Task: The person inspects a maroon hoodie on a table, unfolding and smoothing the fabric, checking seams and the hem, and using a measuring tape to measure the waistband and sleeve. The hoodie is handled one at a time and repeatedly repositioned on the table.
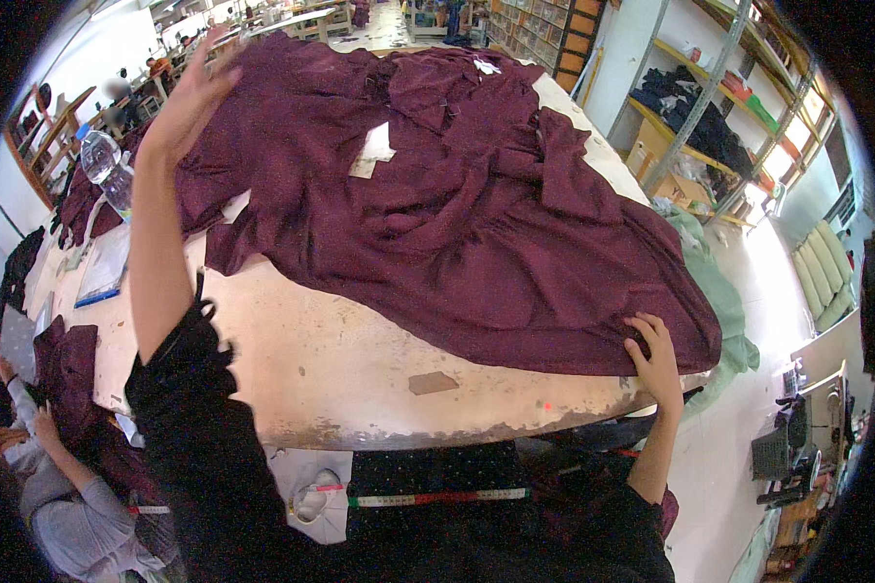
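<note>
A large, rumpled dark maroon garment or cloth (457, 253) covers much of the pale wooden table (331, 379), with small white patches (374, 151) among its folds. My left hand (190, 102) is raised at the upper left, slightly blurred, its fingers apart over the cloth's far left part; whether it touches the cloth I cannot tell. My right hand (651, 355) lies with spread fingers on the cloth's near right edge. A water bottle (107, 170) stands left of my left forearm, near a clipboard-like board (104, 267). Pale green fabric (729, 330) hangs at the table's right.
At lower left, a person in grey (78, 505) has hands on maroon pieces. Metal shelves (724, 97) with dark cloth and boxes stand at right, beyond a walkway, near a cushioned chair (822, 272). Other people (156, 73) sit at the back left.
</note>
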A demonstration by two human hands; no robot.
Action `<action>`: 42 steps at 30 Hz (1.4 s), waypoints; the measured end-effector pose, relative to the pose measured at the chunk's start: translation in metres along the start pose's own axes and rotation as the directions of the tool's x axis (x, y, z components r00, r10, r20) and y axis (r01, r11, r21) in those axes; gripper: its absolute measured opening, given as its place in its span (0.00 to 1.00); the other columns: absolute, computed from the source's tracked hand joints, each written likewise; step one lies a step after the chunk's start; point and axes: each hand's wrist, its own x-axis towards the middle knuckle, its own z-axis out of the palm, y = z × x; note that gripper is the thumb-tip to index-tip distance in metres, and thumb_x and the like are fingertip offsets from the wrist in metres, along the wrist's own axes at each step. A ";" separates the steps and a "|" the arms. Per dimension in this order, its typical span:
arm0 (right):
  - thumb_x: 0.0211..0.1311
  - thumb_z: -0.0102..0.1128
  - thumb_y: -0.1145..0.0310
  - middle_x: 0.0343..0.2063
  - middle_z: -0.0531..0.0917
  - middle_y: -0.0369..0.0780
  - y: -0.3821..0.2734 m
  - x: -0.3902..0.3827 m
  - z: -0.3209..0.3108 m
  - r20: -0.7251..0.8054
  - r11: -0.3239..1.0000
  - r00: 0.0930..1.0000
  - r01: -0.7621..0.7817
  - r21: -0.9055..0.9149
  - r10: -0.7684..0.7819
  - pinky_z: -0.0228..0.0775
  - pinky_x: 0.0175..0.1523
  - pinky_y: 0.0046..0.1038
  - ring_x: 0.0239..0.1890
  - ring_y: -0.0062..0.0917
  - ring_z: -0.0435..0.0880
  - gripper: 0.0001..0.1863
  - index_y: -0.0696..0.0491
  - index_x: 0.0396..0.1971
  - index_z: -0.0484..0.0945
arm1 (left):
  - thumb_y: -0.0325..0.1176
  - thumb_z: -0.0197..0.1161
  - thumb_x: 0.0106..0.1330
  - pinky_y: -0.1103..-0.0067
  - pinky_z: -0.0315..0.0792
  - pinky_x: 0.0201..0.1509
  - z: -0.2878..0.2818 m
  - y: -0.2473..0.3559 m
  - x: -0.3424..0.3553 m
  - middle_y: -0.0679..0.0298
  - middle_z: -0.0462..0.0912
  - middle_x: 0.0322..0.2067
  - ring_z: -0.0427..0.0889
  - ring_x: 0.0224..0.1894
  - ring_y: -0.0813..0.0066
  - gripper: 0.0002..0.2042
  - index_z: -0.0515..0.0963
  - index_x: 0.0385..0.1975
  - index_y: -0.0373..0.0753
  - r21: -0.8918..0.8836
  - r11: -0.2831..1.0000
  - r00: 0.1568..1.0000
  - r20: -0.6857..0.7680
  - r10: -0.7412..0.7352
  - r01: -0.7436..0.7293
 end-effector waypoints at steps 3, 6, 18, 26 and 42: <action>0.54 0.55 0.70 0.47 0.72 0.44 0.000 -0.006 0.004 -0.091 0.999 0.995 0.029 0.031 -0.027 0.57 0.58 0.33 0.53 0.37 0.68 0.14 0.54 0.42 0.75 | 0.46 0.54 0.62 0.73 0.60 0.59 0.021 0.000 0.004 0.53 0.69 0.54 0.66 0.58 0.66 0.26 0.65 0.55 0.36 0.119 0.989 0.992 -0.078 0.099 -0.089; 0.52 0.57 0.67 0.44 0.73 0.41 -0.013 -0.010 0.008 -0.182 0.998 0.981 0.062 0.011 -0.059 0.58 0.55 0.33 0.48 0.35 0.70 0.14 0.52 0.40 0.76 | 0.51 0.51 0.62 0.69 0.65 0.54 0.029 -0.049 -0.043 0.46 0.76 0.44 0.73 0.51 0.55 0.25 0.73 0.45 0.33 0.553 0.833 0.993 0.106 -0.043 -0.023; 0.49 0.58 0.72 0.31 0.75 0.39 0.001 -0.059 -0.034 -0.331 0.906 0.927 -0.020 0.423 0.175 0.64 0.44 0.22 0.36 0.29 0.74 0.05 0.56 0.27 0.75 | 0.40 0.52 0.65 0.80 0.62 0.54 -0.041 0.000 -0.238 0.61 0.71 0.50 0.69 0.51 0.74 0.19 0.71 0.47 0.30 0.154 0.895 0.898 -0.219 -0.382 0.419; 0.36 0.47 0.81 0.28 0.75 0.39 0.023 -0.015 -0.115 -0.481 0.999 0.876 0.006 -0.044 -0.027 0.66 0.48 0.27 0.37 0.28 0.74 0.20 0.56 0.33 0.81 | 0.31 0.47 0.67 0.74 0.62 0.57 -0.058 0.073 -0.264 0.51 0.71 0.47 0.69 0.51 0.68 0.17 0.67 0.52 0.29 0.438 0.884 0.754 -0.633 0.176 0.162; 0.55 0.47 0.75 0.35 0.81 0.39 0.046 0.150 -0.171 -0.677 0.878 0.685 0.115 0.465 0.269 0.69 0.44 0.23 0.38 0.22 0.77 0.18 0.52 0.46 0.77 | 0.53 0.51 0.62 0.78 0.69 0.35 -0.203 0.010 -0.087 0.60 0.81 0.24 0.78 0.28 0.72 0.23 0.80 0.37 0.38 0.823 0.441 0.838 -0.492 0.235 0.359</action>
